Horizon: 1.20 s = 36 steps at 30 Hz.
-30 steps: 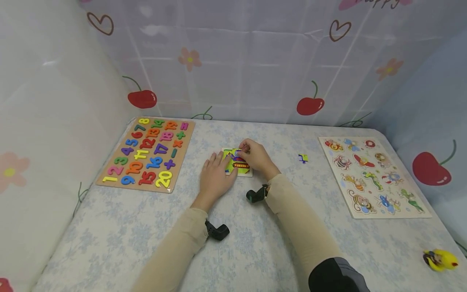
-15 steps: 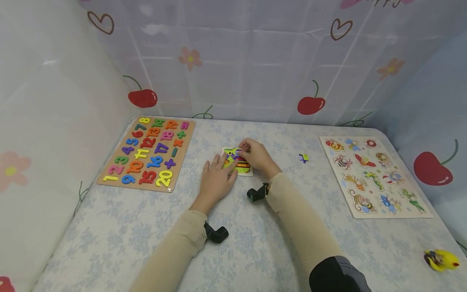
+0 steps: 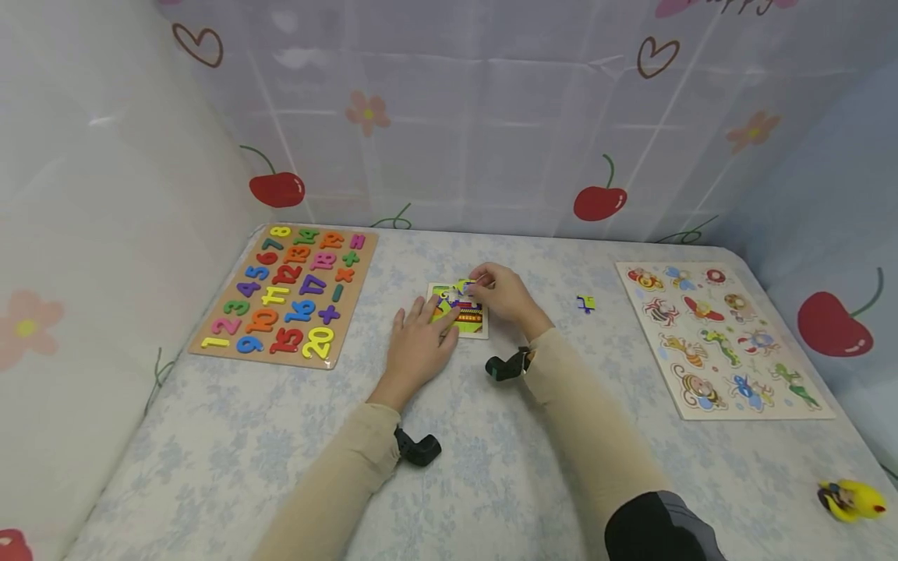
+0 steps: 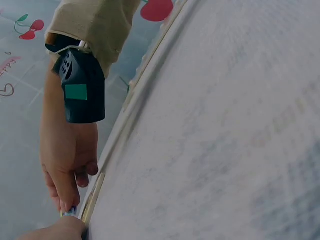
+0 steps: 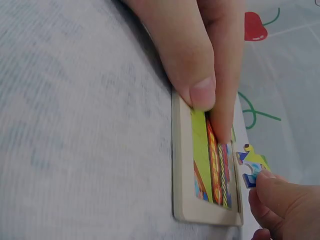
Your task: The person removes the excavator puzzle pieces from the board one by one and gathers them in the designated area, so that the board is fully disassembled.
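My left hand (image 3: 418, 345) lies flat with fingers spread over the left side of a small wooden-framed jigsaw puzzle (image 3: 479, 336). Seen from the right wrist, its thumb (image 5: 204, 95) rests on the frame's edge and a finger reaches over the picture. My right hand (image 3: 507, 296) pinches a yellow, blue and purple puzzle piece (image 5: 252, 167) between thumb and fingers, raised just off the puzzle's far right corner. A gap shows in the picture's upper part. In the left wrist view, the right hand (image 4: 70, 150) holds the piece low beside the frame.
Another puzzle piece (image 3: 585, 304) lies on the table to the right. A number board (image 3: 341, 312) sits at left, an insect picture board (image 3: 722, 405) at right. A yellow toy duck (image 3: 851, 500) is near the right front. Printed curtains rise behind the table.
My right hand has lifted slightly and shifted right, bringing the pinched piece up from the puzzle so that it shows more. The left hand stays on the puzzle with little movement.
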Each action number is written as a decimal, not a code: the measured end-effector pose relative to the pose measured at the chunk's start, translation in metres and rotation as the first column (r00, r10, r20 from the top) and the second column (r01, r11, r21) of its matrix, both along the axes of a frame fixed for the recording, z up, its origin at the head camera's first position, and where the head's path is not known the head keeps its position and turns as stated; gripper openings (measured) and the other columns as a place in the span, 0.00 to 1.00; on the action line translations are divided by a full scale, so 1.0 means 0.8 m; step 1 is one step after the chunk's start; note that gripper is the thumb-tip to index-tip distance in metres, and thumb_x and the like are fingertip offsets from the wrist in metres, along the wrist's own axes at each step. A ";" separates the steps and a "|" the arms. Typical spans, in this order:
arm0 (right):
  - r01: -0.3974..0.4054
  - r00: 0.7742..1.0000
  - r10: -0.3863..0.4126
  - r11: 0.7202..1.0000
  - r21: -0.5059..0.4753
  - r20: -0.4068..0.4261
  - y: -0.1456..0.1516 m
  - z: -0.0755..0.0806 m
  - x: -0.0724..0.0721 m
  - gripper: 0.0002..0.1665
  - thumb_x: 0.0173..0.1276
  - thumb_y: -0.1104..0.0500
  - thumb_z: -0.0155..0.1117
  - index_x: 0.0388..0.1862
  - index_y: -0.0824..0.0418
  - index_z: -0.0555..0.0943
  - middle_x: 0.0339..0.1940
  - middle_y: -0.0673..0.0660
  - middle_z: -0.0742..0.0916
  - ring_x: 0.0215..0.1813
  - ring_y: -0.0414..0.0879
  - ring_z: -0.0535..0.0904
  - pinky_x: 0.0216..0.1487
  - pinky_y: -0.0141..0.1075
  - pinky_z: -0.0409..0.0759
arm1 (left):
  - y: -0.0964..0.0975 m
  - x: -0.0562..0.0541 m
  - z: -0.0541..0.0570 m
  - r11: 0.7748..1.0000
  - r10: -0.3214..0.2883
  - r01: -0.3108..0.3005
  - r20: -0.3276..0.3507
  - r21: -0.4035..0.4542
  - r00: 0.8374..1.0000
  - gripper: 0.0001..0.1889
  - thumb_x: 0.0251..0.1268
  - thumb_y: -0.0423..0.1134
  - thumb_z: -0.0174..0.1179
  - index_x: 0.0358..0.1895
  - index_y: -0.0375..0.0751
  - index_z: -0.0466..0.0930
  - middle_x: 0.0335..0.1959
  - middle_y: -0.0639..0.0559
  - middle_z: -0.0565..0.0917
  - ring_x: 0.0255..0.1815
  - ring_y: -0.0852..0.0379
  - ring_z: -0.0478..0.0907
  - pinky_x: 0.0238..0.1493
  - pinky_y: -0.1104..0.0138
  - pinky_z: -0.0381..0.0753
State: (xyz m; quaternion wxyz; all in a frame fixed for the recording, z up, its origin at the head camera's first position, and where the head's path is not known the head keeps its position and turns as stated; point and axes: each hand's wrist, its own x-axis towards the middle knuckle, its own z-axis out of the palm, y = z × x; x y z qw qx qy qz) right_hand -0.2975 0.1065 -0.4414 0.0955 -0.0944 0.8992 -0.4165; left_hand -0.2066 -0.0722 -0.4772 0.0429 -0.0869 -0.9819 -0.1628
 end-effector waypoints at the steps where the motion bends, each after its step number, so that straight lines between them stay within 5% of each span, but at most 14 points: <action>1: 0.004 1.000 -0.004 1.000 0.007 -0.001 0.005 0.000 0.000 0.13 0.73 0.51 0.62 0.51 0.54 0.78 0.47 0.56 0.84 0.47 0.50 0.78 0.46 0.40 0.76 | 0.000 0.000 0.000 1.000 0.001 -0.001 -0.001 0.005 1.000 0.24 0.77 0.60 0.39 0.72 0.69 0.68 0.80 0.51 0.59 0.81 0.45 0.52 0.78 0.41 0.49; 20: 0.064 0.998 -0.067 0.980 0.190 0.008 0.156 0.004 0.002 0.15 0.74 0.53 0.60 0.54 0.60 0.78 0.49 0.63 0.84 0.49 0.54 0.77 0.47 0.39 0.73 | -0.003 0.002 -0.002 0.999 0.008 -0.009 0.012 0.047 1.000 0.25 0.76 0.60 0.40 0.73 0.68 0.66 0.80 0.51 0.57 0.82 0.45 0.49 0.79 0.42 0.46; 36: 0.137 0.989 -0.109 0.923 0.360 -0.098 0.159 0.010 0.007 0.16 0.68 0.54 0.67 0.51 0.60 0.79 0.45 0.62 0.81 0.47 0.56 0.73 0.50 0.50 0.74 | -0.002 0.001 -0.004 0.999 0.001 -0.001 0.013 0.042 1.000 0.25 0.77 0.60 0.39 0.73 0.68 0.65 0.81 0.52 0.57 0.82 0.46 0.49 0.79 0.43 0.47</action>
